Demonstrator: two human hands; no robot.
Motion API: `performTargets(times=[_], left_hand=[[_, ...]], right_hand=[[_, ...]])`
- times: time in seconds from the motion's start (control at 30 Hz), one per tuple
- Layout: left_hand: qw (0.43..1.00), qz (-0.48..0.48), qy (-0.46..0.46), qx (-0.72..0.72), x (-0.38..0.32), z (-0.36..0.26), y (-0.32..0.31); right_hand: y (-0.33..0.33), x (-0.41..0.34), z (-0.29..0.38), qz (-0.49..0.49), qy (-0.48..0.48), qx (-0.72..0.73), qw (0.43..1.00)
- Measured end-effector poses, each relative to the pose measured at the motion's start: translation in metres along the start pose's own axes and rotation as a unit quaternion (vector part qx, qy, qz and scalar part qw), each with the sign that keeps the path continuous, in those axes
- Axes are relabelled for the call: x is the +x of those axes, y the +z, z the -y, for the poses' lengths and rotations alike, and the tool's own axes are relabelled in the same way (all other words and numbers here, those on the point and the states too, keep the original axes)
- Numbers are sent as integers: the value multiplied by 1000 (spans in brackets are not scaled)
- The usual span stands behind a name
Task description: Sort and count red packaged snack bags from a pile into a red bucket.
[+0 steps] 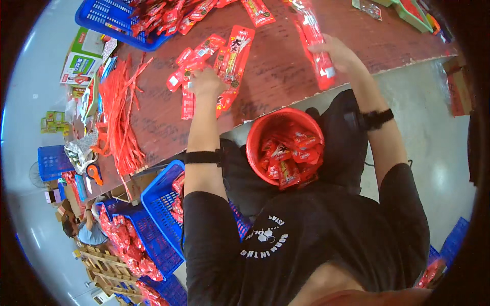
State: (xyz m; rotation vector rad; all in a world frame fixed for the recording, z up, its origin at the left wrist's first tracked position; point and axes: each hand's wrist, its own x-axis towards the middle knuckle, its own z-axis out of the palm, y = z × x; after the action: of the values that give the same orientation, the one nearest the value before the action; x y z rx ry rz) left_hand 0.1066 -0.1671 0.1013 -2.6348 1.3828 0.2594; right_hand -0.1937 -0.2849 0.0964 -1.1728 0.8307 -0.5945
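My left hand [206, 82] rests on small red snack packets [182, 76] on the dark red tabletop; its fingers are partly hidden, so its hold is unclear. Just right of it lie long red packets [238, 53] with printed writing. My right hand [337, 53] grips a long bundle of red packets [314, 42], slightly blurred, above the table's front edge. A red bucket [253, 153] stands between my legs below the edge, with several red packets [287, 157] inside.
A blue plastic basket [111, 34] with a heap of red packets stands at the table's far left. Red plastic strips [120, 122] and orange-handled scissors [94, 174] lie leftward. Blue crates [162, 202] stand below left; a person [90, 229] sits beyond. A green tray [415, 17] is far right.
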Motion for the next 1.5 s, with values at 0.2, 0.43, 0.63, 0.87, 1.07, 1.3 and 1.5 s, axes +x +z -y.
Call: performTargets(times=[0.2,0.43,0.63,0.87,1.07,1.3,1.5], left_hand=[[980,-171,102,5,-45,49,24],[949,-197,121,-214,-58,118,61],[988,-80,-17,-130,-45,132,58],[669,-138,126,-720,-159,55,42],[723,-12,343,-600,-169,-10,200],[932,161,233,-225,-144,-20,198],[882,-172,180,-401,-163,18,120]], right_hand=[[40,-41,-38,72,-20,133,988],[63,-72,-58,60,-3,137,989],[73,-89,-61,48,-36,170,984],[79,-134,-142,-13,-113,-32,993],[80,-165,-144,115,-159,-448,872],[113,-185,-134,184,-330,-537,754],[138,-116,-177,234,-258,-515,783]])
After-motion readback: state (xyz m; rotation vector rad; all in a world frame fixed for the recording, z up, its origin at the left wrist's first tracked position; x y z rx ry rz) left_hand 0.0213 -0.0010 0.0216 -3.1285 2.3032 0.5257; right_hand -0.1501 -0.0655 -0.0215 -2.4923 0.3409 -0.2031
